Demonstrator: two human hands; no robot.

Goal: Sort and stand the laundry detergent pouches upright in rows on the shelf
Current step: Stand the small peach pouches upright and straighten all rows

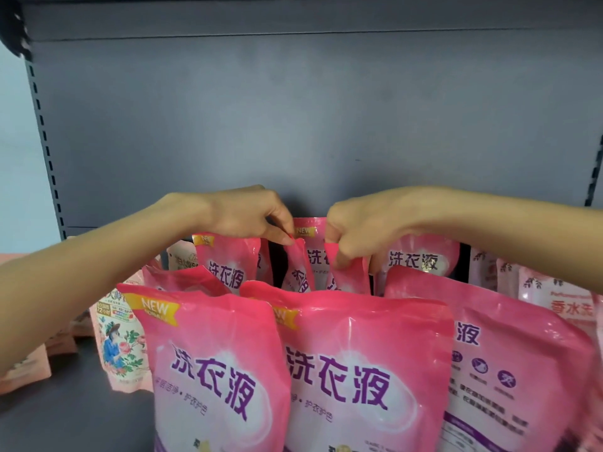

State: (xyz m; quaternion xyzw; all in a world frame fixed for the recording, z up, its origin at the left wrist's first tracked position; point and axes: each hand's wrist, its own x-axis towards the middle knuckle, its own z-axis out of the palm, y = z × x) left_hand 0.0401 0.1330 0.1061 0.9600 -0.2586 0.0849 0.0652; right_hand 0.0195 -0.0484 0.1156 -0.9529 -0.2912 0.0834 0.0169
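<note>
Several bright pink detergent pouches stand upright in rows on the dark grey shelf (81, 406). The front row shows three pouches, left (215, 370), middle (352, 370) and right (509, 370). Behind them, a folded pink pouch (298, 272) sits in the middle row. My left hand (248, 216) pinches its top left corner. My right hand (362, 230) grips its top right corner (349, 278). Another pink pouch (308, 230) stands at the back between my hands.
A pale pouch with a floral picture (119, 347) stands at the left, with peach-coloured pouches (23, 373) lying beside it. Light pink pouches (554, 298) stand at the right. The shelf's grey back panel (293, 125) rises behind, with slotted uprights at both sides.
</note>
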